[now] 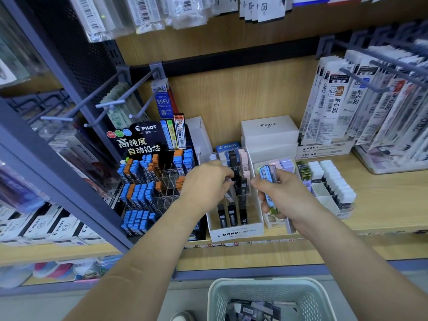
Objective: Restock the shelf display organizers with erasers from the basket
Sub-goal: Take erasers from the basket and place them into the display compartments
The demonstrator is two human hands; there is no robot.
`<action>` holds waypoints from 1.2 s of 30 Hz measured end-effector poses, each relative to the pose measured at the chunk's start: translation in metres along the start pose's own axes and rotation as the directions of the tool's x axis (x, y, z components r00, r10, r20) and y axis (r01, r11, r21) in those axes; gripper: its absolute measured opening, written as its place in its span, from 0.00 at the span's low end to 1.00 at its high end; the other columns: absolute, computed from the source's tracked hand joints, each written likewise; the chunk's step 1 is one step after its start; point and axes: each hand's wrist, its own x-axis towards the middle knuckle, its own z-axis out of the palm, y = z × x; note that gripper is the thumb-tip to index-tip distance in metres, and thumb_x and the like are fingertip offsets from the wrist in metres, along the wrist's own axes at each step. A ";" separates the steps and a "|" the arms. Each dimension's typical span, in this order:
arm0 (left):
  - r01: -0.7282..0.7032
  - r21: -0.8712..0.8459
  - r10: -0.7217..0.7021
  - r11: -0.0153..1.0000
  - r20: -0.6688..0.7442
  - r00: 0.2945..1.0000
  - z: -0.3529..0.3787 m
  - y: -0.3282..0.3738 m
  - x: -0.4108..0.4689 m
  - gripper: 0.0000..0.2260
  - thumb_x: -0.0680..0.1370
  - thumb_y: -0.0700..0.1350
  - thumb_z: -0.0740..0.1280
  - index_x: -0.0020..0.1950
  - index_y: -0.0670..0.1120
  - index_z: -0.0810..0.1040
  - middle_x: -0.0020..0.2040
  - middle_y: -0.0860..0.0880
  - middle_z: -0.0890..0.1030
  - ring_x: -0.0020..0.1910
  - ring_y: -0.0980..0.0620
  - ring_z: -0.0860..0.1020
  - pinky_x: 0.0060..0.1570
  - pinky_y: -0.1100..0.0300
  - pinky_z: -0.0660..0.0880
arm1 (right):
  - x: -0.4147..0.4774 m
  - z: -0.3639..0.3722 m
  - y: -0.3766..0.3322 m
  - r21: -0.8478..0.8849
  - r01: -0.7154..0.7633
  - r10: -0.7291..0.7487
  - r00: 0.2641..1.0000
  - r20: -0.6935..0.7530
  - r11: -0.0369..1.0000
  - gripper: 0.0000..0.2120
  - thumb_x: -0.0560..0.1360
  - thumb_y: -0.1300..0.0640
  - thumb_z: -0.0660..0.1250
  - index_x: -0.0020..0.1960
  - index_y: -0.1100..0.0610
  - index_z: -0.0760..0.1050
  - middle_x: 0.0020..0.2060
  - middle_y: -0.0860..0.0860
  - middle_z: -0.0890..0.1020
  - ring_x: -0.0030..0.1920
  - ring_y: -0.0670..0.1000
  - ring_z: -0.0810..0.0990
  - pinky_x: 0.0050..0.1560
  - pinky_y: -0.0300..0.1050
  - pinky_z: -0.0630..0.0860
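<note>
While my left hand [208, 181] pinches an eraser pack [229, 196] over the middle rows of the MONO organizer [236, 231], my right hand [284, 198] grips a bundle [268, 179] just right of it. I judge insertion is in hand; next it needs a free slot [253, 212], entered straight, walls being close. The basket [220, 295] is below.

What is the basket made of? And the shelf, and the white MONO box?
The basket looks like pale matte plastic: moulded rim, walls full of little holes. The shelf shows light wood grain, probably a smooth laminate board. The white MONO box seems printed cardboard.
</note>
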 end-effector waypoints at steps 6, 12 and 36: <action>-0.016 -0.042 0.016 0.999 -0.014 1.000 0.003 0.003 0.004 0.12 0.80 0.50 0.63 0.62 0.57 0.78 0.50 0.51 0.74 0.51 0.50 0.76 0.47 0.53 0.76 | 0.003 -0.004 0.003 0.008 -0.004 0.004 1.000 0.000 1.000 0.05 0.78 0.55 0.66 0.44 0.54 0.75 0.28 0.48 0.75 0.23 0.47 0.72 0.24 0.35 0.60; -0.016 -0.114 0.016 0.993 0.000 1.000 0.005 0.001 0.004 0.13 0.78 0.48 0.65 0.62 0.53 0.79 0.48 0.53 0.74 0.50 0.51 0.76 0.49 0.52 0.76 | 0.005 -0.003 0.010 0.016 0.019 -0.019 0.999 -0.035 1.000 0.02 0.76 0.61 0.67 0.45 0.56 0.75 0.36 0.55 0.81 0.22 0.48 0.71 0.19 0.32 0.62; -0.014 0.000 0.014 1.000 0.014 1.000 -0.002 -0.005 0.007 0.06 0.78 0.47 0.66 0.49 0.47 0.81 0.47 0.49 0.80 0.47 0.49 0.78 0.50 0.53 0.75 | 0.016 0.013 0.020 -0.057 0.054 -0.055 0.998 -0.014 0.997 0.03 0.75 0.60 0.69 0.43 0.55 0.76 0.33 0.51 0.78 0.23 0.49 0.75 0.25 0.37 0.68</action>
